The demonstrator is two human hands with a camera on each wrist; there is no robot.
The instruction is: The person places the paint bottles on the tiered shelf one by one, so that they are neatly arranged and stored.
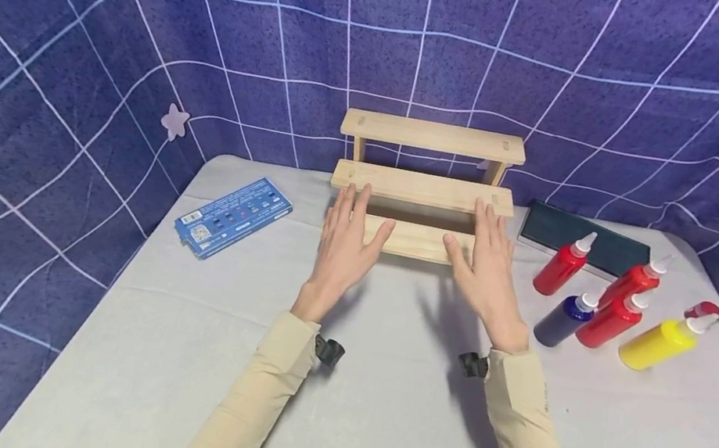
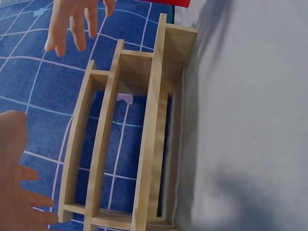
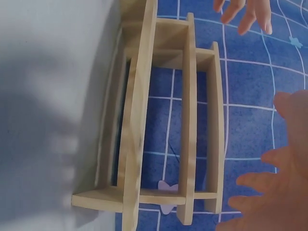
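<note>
A pale wooden three-step rack (image 1: 424,187) stands at the back of the table, its steps rising toward the curtain. My left hand (image 1: 346,246) is over the left end of the lowest step, fingers straight and thumb spread. Mirroring it, my right hand (image 1: 483,272) is over the right end, also with straight fingers. Neither hand holds anything. In the left wrist view a gap shows between my left hand (image 2: 21,178) and the rack (image 2: 149,130). The right wrist view likewise has my right hand (image 3: 274,178) apart from the rack (image 3: 132,120).
A flat blue box (image 1: 234,217) lies left of the rack. To the right are several squeeze bottles: red (image 1: 562,267), dark blue (image 1: 565,319) and yellow (image 1: 659,344). Behind them lies a dark flat case (image 1: 585,240). A blue gridded curtain (image 1: 386,62) hangs behind the table.
</note>
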